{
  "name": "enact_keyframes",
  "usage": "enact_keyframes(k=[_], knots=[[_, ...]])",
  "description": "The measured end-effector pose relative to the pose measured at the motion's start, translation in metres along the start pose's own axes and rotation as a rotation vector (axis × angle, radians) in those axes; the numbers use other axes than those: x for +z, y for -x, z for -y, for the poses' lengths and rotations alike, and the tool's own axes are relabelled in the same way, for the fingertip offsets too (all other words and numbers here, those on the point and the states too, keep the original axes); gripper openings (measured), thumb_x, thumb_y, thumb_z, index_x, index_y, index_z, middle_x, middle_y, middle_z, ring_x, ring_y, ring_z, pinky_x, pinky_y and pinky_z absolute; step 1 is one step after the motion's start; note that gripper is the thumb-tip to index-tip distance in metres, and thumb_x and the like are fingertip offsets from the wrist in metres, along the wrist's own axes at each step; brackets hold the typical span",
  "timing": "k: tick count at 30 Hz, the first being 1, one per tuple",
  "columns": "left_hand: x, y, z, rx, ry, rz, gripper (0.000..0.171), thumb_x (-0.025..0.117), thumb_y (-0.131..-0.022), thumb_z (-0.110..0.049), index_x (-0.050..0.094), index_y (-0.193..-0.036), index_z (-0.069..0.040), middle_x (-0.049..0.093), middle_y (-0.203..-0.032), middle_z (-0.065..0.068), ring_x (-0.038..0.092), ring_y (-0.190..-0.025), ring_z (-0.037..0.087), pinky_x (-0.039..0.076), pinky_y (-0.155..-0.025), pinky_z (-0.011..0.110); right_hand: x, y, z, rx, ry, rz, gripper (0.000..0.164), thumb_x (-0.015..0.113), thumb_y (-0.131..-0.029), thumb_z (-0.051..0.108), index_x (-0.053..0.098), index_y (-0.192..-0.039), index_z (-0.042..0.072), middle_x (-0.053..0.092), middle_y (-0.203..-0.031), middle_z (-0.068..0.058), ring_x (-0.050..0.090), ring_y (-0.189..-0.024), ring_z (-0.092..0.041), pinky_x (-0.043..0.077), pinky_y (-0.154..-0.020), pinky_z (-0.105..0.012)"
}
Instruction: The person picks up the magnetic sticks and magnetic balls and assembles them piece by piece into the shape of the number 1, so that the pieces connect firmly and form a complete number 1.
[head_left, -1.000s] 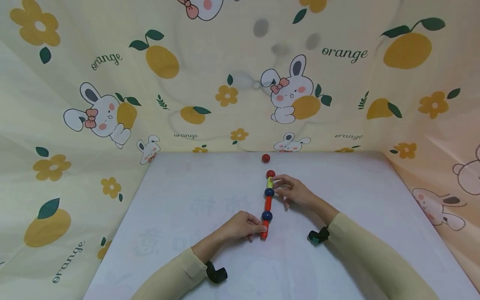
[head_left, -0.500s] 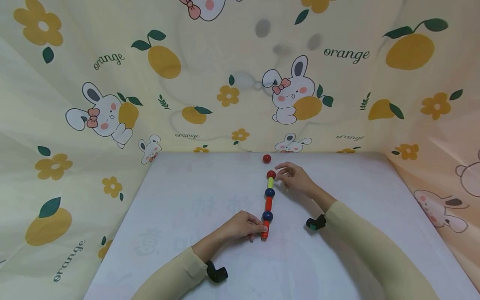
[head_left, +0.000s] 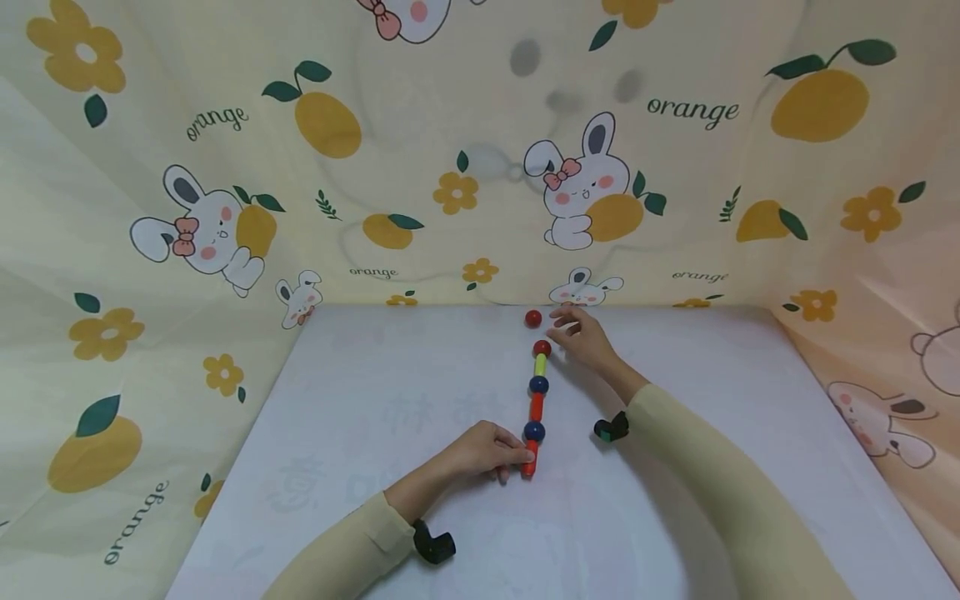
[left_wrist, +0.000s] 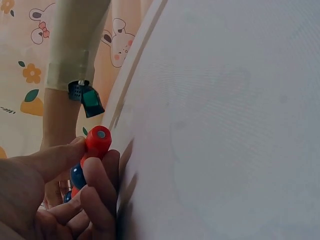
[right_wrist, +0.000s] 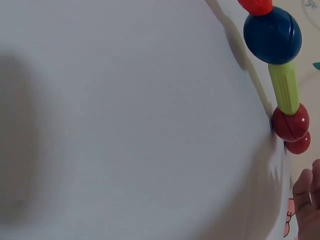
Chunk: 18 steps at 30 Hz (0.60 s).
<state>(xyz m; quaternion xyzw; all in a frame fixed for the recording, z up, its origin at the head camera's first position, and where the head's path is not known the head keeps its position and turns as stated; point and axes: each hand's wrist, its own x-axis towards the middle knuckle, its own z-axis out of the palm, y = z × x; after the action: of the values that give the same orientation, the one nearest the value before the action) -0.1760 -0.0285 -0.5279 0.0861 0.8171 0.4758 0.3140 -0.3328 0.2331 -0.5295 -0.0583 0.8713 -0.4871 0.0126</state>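
Note:
My left hand (head_left: 480,450) pinches a red rod (left_wrist: 98,141) between thumb and fingers; a grey disc shows in the rod's end. From it a straight chain runs away from me: a blue ball (head_left: 534,432), a second red rod (head_left: 536,407), another blue ball (right_wrist: 273,35), a yellow-green rod (right_wrist: 284,88) and a red ball (right_wrist: 291,123). Beyond the chain's far end, apart from it, a loose red ball (head_left: 533,318) lies on the table. My right hand (head_left: 585,335) is just right of that ball, fingers loosely bent, holding nothing.
The white table (head_left: 360,367) ends at the back against a printed cloth (head_left: 420,150) with rabbits and oranges, which also hangs at both sides. Black wrist devices (head_left: 433,543) sit at both cuffs. The loose ball lies close to the table's back edge.
My right hand has left the yellow-green rod and moved away from me, past the chain's red ball, to beside the loose red ball. The left hand and the chain have stayed in place.

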Motion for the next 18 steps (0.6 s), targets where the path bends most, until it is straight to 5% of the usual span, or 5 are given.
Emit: enact_keyframes(k=[10, 18], knots=[[0.000, 0.000, 0.001, 0.028, 0.002, 0.002, 0.022, 0.083, -0.097, -0.030, 0.082, -0.104, -0.009, 0.072, -0.068, 0.005, 0.061, -0.055, 0.014, 0.047, -0.056, 0.023, 0.008, -0.018, 0.003, 0.066, -0.022, 0.002, 0.047, 0.071, -0.105, 0.021, 0.056, -0.149, 0.010, 0.057, -0.146, -0.018, 0.055, -0.122, -0.036, 0.056, -0.092, -0.040], [0.000, -0.002, 0.004, 0.025, 0.004, 0.009, 0.019, 0.083, -0.097, -0.031, 0.083, -0.101, -0.012, 0.074, -0.071, 0.004, 0.063, -0.055, 0.015, 0.048, -0.058, 0.024, 0.013, -0.027, 0.000, 0.087, -0.007, 0.021, 0.052, 0.071, -0.105, 0.022, 0.054, -0.152, 0.012, 0.054, -0.151, -0.017, 0.053, -0.129, -0.039, 0.053, -0.102, -0.049]])
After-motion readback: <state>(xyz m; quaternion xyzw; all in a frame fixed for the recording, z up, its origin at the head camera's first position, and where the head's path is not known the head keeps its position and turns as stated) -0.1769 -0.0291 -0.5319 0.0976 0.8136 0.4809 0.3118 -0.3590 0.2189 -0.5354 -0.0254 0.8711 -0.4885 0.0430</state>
